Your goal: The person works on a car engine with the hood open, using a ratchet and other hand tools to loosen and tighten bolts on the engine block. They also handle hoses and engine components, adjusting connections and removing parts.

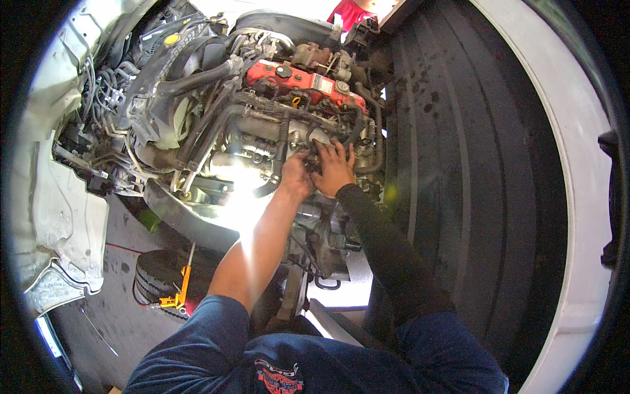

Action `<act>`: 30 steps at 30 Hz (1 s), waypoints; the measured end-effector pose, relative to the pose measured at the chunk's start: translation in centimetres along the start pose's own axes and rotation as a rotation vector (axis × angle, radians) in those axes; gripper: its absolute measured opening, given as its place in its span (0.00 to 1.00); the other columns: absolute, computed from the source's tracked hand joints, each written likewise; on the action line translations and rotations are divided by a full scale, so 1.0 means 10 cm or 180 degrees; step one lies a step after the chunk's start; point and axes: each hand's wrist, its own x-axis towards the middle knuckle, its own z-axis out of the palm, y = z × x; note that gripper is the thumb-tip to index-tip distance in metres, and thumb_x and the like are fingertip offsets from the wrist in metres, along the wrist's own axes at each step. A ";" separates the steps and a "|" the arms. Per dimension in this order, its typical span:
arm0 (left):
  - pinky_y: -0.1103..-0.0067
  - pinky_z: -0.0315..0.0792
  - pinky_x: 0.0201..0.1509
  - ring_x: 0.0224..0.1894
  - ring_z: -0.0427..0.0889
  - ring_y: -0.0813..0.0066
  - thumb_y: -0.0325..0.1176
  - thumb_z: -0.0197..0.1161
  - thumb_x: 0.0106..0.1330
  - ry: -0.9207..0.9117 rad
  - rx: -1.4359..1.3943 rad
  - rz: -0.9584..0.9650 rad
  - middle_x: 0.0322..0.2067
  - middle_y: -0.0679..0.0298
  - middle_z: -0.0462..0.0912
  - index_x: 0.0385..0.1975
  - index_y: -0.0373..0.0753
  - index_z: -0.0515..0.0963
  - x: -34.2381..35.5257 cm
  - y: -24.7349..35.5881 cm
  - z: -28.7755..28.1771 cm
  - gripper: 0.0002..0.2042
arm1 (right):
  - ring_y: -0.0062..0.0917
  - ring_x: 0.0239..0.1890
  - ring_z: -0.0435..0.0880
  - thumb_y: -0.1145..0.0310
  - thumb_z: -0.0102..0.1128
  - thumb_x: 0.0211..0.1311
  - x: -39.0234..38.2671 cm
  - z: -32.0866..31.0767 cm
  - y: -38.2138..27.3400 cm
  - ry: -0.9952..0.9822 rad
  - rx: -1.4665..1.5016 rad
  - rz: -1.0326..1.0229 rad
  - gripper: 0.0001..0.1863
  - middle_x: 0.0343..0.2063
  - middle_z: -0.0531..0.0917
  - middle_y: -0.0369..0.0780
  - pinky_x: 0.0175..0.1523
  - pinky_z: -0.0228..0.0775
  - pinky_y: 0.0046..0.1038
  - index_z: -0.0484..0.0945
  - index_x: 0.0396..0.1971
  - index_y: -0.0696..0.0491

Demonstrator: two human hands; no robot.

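Observation:
Both hands reach into the engine (262,128), on its near side below the red valve cover (305,82). My left hand (296,173) is curled in among dark hoses and fittings; its fingertips, and whatever they grip, are hidden. Close beside it, my right hand (335,167) lies over the parts with fingers spread and stretched out, the tips touching the engine near a metal pipe. A black ribbed hose (283,134) runs down just left of the hands. On the valve cover sits a black filler cap (283,71), and a yellow dipstick ring (296,102) shows nearer me.
Bright light glares off metal left of my forearm. Hoses and a large dark duct (197,82) fill the left side. Below lie a tyre (152,276) and a yellow air gun (182,291) with a red hose. A dark ribbed panel (459,151) spans the right.

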 end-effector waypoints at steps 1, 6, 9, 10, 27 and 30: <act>0.64 0.77 0.55 0.48 0.83 0.60 0.31 0.52 0.76 0.0020 -0.0006 0.0034 0.45 0.58 0.84 0.54 0.38 0.77 -0.01 0.00 0.00 0.13 | 0.44 0.79 0.53 0.52 0.69 0.58 0.00 0.01 0.01 0.0018 0.0049 -0.0004 0.48 0.69 0.70 0.46 0.81 0.26 0.61 0.59 0.76 0.50; 0.62 0.76 0.59 0.49 0.84 0.57 0.31 0.52 0.76 0.0421 0.1086 0.0462 0.49 0.57 0.84 0.57 0.34 0.77 -0.11 0.01 0.06 0.15 | 0.44 0.78 0.54 0.52 0.69 0.57 0.00 0.03 0.04 -0.0009 -0.0007 -0.0076 0.48 0.69 0.71 0.43 0.80 0.26 0.62 0.60 0.76 0.49; 0.60 0.75 0.61 0.53 0.84 0.50 0.32 0.54 0.75 0.0708 0.2724 0.1163 0.51 0.50 0.85 0.58 0.30 0.76 -0.15 0.00 0.17 0.17 | 0.42 0.77 0.58 0.52 0.67 0.59 0.04 0.04 0.02 0.0037 -0.0016 -0.0060 0.44 0.67 0.74 0.42 0.80 0.27 0.62 0.64 0.74 0.49; 0.60 0.74 0.61 0.53 0.83 0.48 0.32 0.55 0.74 0.0939 0.3405 0.1348 0.51 0.48 0.84 0.58 0.29 0.76 -0.18 0.00 0.21 0.17 | 0.41 0.76 0.59 0.52 0.67 0.60 0.06 0.05 0.01 -0.0079 -0.0061 0.0022 0.42 0.67 0.75 0.41 0.80 0.27 0.62 0.65 0.73 0.49; 0.48 0.53 0.75 0.71 0.64 0.47 0.39 0.66 0.65 -0.0447 0.7870 0.3007 0.68 0.52 0.72 0.43 0.48 0.89 -0.12 0.92 0.33 0.11 | 0.53 0.51 0.84 0.57 0.58 0.69 0.64 -0.17 0.15 -0.0736 0.0840 -0.0052 0.23 0.45 0.86 0.57 0.61 0.73 0.49 0.81 0.53 0.61; 0.47 0.49 0.77 0.72 0.62 0.46 0.38 0.63 0.65 -0.0515 0.7914 0.3268 0.69 0.52 0.70 0.43 0.46 0.88 -0.08 0.86 0.25 0.11 | 0.51 0.49 0.86 0.56 0.60 0.67 0.68 -0.13 0.18 -0.0762 0.0934 -0.0033 0.22 0.44 0.87 0.55 0.59 0.75 0.48 0.83 0.50 0.58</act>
